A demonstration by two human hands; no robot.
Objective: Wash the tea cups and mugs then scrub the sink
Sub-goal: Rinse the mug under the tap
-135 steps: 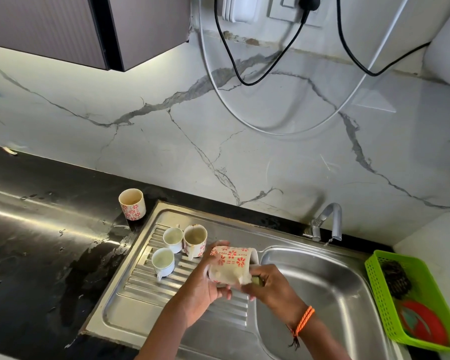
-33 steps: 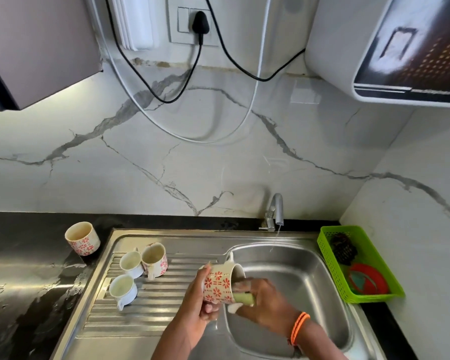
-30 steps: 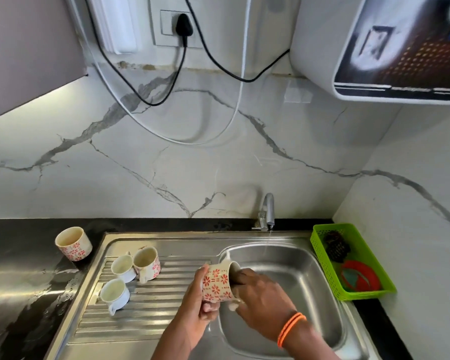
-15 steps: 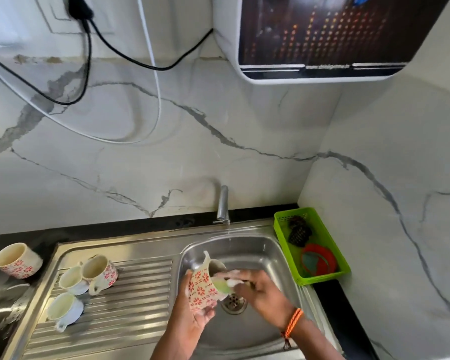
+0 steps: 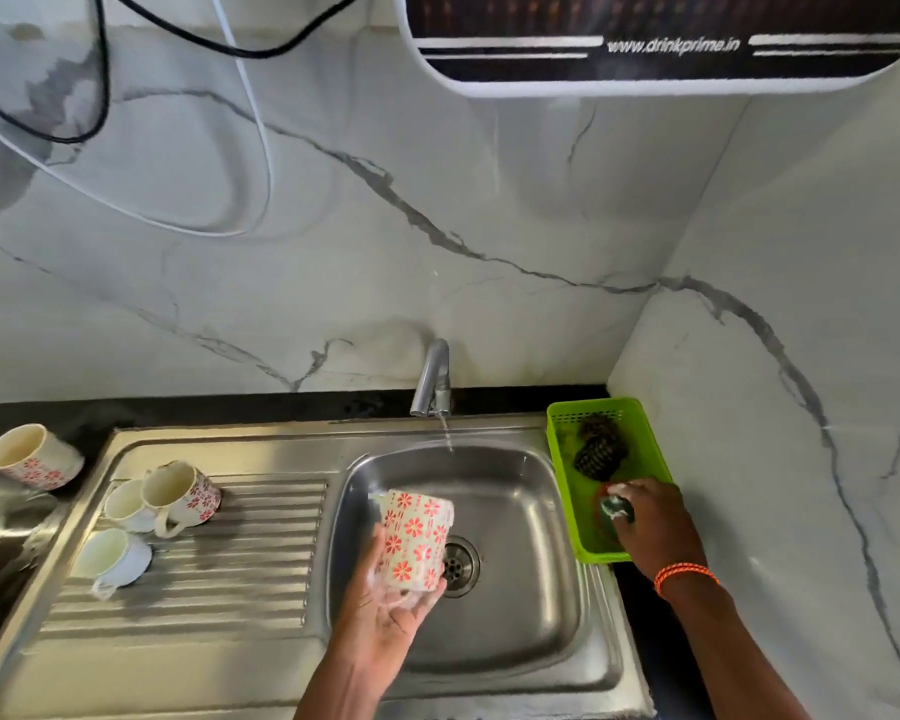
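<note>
White marble-look wall panels with grey veins are seen behind a black stone counter, into which a stainless steel sink with a ribbed draining board is set. A thin stream of water is run from the curved metal tap into the rounded basin, where a round drain is seen at the bottom. A glazed, cylindrical mug printed with red flowers is gripped from below by the soapy left hand and held tilted above the basin. On the draining board two plain white cups and a second flowered mug are gathered, all lying tilted or on their sides; a third flowered mug is lying on the counter just beside the sink. A bright green plastic basket with slotted walls is set to the right of the basin; two dark wiry scourers and a red round item are held in it. The right hand, with an orange thread at its wrist, is reached into this basket with its fingers curled round a green sponge.
</note>
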